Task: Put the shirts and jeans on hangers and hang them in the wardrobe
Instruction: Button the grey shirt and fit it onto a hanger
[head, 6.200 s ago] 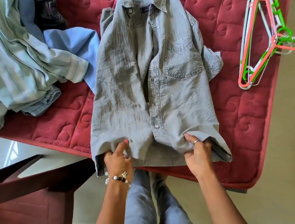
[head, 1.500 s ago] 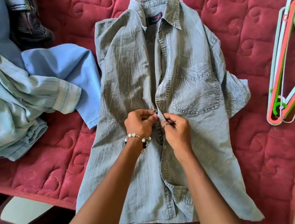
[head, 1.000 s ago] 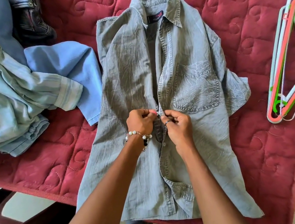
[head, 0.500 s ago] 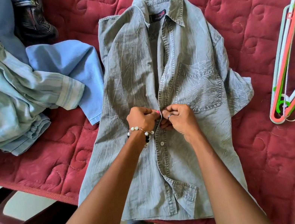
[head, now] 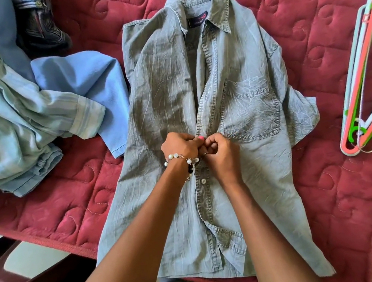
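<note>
Both the left hand and right hand, fingers curled, apparently pinch the grey shirt placket mid-front.

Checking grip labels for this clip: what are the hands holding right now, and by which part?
Both hands, the left hand and the right hand, pinch the grey shirt at its front button placket, mid-chest beside the pocket.

Hands higher up shirt placket

No lettering can be read anywhere; the dark neck label inside the grey shirt collar (at twelve o'clock) shows only an illegible pink mark.
</note>
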`<state>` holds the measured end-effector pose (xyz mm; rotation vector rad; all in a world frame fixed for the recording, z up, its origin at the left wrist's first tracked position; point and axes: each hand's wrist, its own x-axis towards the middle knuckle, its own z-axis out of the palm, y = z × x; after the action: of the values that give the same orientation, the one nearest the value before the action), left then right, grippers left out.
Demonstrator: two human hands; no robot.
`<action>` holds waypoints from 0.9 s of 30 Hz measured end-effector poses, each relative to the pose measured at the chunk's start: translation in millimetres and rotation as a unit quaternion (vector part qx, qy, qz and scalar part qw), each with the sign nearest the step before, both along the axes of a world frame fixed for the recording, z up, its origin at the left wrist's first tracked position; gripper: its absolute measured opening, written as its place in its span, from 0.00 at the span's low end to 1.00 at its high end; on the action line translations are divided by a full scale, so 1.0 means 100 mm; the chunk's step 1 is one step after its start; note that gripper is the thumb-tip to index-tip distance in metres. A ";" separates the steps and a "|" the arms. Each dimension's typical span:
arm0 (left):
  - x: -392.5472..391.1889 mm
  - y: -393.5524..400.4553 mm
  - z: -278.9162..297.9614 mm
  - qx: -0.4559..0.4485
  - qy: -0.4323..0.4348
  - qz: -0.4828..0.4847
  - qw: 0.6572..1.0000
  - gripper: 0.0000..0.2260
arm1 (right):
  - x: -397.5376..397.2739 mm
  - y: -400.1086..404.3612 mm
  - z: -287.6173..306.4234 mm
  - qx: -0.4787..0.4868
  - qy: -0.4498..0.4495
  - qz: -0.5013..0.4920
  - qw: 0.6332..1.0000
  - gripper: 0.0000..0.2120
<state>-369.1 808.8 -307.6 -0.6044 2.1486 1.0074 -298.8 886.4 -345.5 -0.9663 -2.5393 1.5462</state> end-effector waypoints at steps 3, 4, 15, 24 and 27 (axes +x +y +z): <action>0.00 0.04 -0.02 -0.025 0.019 0.006 0.999 0.06 | 0.03 0.00 -0.01 -0.005 0.015 -0.011 1.000 0.08; 0.01 0.05 -0.02 -0.032 0.027 0.015 0.999 0.05 | 0.04 0.02 -0.01 -0.013 0.018 -0.008 1.000 0.08; 0.02 0.00 -0.10 0.040 0.029 -0.064 0.997 0.04 | 0.04 0.20 0.09 -0.352 -0.086 -0.093 0.927 0.07; -0.59 -0.25 0.19 -0.086 0.309 -0.039 0.946 0.06 | -0.19 0.77 0.23 -0.029 0.043 -0.164 0.985 0.05; -1.07 -0.31 0.16 -0.160 0.306 -0.006 0.939 0.07 | -0.38 1.09 0.26 0.163 0.077 -0.202 0.963 0.07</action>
<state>-476.5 777.8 -291.7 -0.4598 2.9001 0.9247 -337.3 995.3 -319.7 -1.1670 -2.2104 1.0116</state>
